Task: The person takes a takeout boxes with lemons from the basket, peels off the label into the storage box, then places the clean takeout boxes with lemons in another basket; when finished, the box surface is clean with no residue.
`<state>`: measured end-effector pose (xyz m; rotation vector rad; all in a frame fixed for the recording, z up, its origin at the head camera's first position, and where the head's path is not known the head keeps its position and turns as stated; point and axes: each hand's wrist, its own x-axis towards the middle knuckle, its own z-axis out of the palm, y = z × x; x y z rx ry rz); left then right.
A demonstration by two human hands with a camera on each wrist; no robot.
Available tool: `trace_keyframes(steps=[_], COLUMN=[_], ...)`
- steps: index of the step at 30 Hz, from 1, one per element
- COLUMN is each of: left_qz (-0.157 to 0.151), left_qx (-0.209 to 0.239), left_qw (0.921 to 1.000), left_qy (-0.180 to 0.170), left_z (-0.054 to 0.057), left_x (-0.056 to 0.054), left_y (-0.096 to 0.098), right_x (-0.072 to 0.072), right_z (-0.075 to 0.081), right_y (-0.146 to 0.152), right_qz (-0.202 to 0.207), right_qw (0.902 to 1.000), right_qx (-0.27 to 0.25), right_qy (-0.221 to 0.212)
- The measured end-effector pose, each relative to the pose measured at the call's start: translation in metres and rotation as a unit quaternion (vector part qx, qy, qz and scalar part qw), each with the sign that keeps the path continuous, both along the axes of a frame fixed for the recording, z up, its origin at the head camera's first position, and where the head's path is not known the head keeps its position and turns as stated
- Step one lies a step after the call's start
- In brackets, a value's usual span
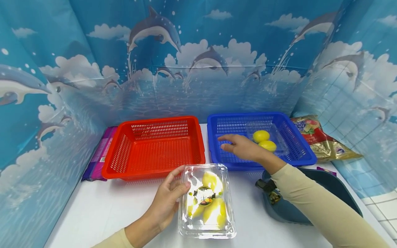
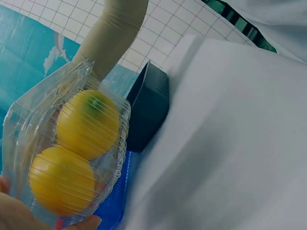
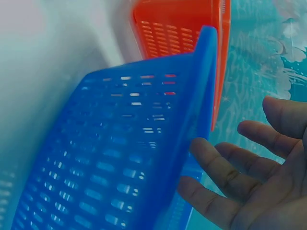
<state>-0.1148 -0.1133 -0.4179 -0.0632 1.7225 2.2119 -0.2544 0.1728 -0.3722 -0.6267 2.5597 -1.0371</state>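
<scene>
My left hand (image 1: 164, 203) grips the left side of a clear plastic clamshell box (image 1: 207, 235), with the thumb on top. Yellow lemons (image 1: 214, 212) show through its lid, which bears a round dark label (image 1: 204, 196). Seen from the left wrist, two lemons (image 2: 88, 124) press near the ribbed plastic. Over the blue basket (image 1: 211, 144) hovers my right hand (image 1: 240, 148), fingers spread and holding nothing. In the right wrist view its fingertips (image 3: 204, 151) are right by the basket's rim. Inside that basket, two lemons (image 1: 261, 136) lie with another clear plastic box (image 1: 281, 139).
A red basket (image 1: 161, 150) stands left of the blue one, beside a purple package (image 1: 100, 153). At right are a gold and red bag (image 1: 325, 144) and a dark teal bin (image 1: 328, 193) with a black-handled item (image 1: 266, 186) at its rim. A dolphin curtain (image 1: 198, 93) hangs behind.
</scene>
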Motion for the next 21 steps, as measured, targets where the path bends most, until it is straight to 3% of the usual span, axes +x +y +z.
trace_keyframes(steps=[9, 21], left_qz=[-0.016, 0.013], left_qx=[0.003, 0.011], left_qw=[0.9998, 0.9997], left_qy=[-0.008, -0.016], left_z=[-0.025, -0.048], left_x=[0.001, -0.012], left_y=[0.007, 0.016], right_x=[-0.003, -0.002], right_z=[0.005, 0.009], right_y=[0.004, 0.002], right_qz=[-0.002, -0.004], right_qw=[0.9999, 1.0000], right_qx=[0.005, 0.002], right_qy=[0.009, -0.001])
